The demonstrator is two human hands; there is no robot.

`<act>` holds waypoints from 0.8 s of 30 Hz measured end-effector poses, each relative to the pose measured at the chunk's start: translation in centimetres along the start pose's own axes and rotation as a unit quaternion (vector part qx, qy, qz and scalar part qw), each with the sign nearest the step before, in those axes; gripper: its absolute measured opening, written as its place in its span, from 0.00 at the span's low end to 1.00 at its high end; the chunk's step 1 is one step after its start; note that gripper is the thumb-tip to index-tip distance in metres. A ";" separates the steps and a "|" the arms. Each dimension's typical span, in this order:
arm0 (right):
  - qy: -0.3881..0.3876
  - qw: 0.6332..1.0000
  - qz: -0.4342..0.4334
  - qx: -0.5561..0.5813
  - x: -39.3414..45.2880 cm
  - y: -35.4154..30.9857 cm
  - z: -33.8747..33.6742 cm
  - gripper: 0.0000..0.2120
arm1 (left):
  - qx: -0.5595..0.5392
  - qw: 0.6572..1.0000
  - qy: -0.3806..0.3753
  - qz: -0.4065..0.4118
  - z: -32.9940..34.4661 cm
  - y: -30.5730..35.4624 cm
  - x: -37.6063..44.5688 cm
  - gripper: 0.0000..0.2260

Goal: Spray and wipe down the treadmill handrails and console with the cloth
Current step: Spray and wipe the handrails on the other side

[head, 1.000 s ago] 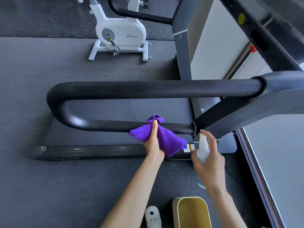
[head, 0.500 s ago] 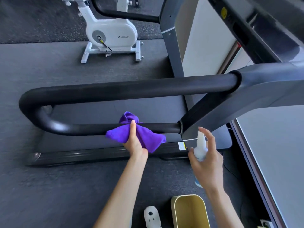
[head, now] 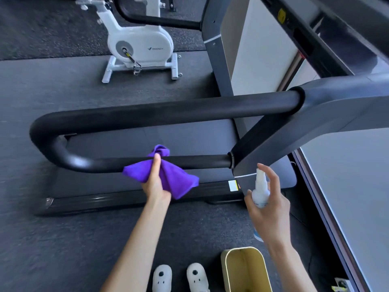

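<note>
head-worn view, looking down, close over handrail (head: 160,114)

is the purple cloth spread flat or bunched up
Bunched: the purple cloth is gathered in the left hand around the lower handrail, loose corners hanging.

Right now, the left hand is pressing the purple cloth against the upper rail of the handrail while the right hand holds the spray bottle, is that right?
Not quite: the head view shows the left hand pressing the purple cloth against the lower rail, not the upper one. The right hand does hold the spray bottle.
</note>
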State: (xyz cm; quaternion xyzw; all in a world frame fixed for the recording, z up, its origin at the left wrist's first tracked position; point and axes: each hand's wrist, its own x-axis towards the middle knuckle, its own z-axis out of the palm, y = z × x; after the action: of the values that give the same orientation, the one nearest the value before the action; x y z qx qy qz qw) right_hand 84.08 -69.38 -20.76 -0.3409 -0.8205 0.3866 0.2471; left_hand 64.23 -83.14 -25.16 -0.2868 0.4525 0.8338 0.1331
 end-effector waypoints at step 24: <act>-0.051 0.996 -0.068 -0.002 -1.6 -9.3 7.1 0.33 | 0.395 0.777 -0.068 0.485 -8.6 23.3 3.5 0.29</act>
State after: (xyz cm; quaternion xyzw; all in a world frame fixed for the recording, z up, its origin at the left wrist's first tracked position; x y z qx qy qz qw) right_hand 76.93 -78.29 -17.66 -0.2643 -0.8541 0.3845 0.2299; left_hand 53.27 -103.41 -15.13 0.1057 0.8113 0.5532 -0.1571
